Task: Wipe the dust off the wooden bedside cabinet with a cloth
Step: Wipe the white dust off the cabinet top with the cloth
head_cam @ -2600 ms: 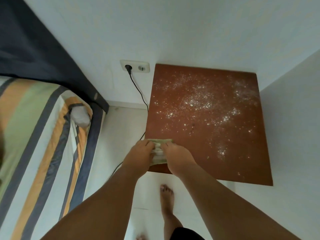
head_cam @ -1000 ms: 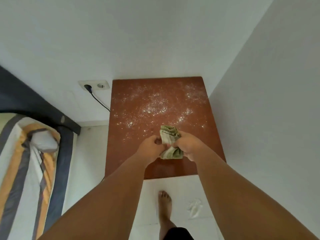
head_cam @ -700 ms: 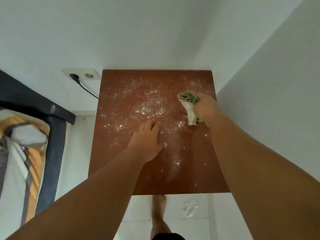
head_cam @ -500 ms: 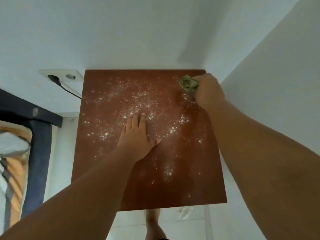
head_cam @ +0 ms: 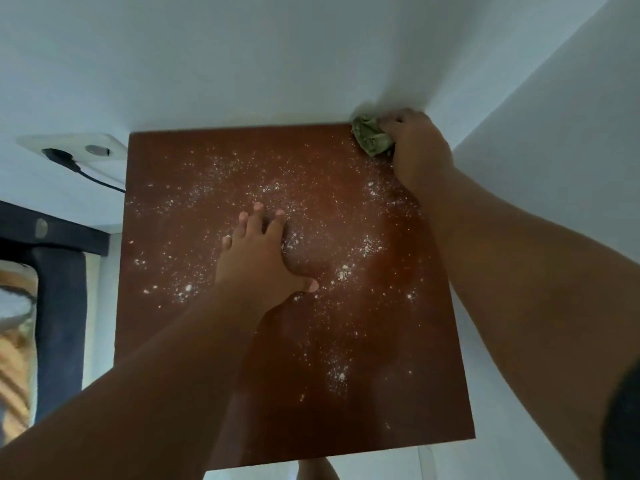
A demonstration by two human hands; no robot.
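The reddish-brown wooden bedside cabinet (head_cam: 166, 341) fills the middle of the view, seen from above, its top speckled with white dust (head_cam: 270, 188). My right hand (head_cam: 419, 150) is shut on a crumpled green cloth (head_cam: 371, 139) and presses it onto the cabinet's far right corner, where the two walls meet. My left hand (head_cam: 259, 261) lies flat on the middle of the top, fingers spread, holding nothing.
White walls close in behind and to the right of the cabinet. A wall socket (head_cam: 72, 150) with a black plug and cable sits at the left. A dark bed frame (head_cam: 59, 306) with striped bedding stands at the far left. My foot (head_cam: 317, 471) shows on the floor below.
My right hand carried the cloth from the front middle of the top to the far right corner. My left hand let go of the cloth and settled flat on the middle.
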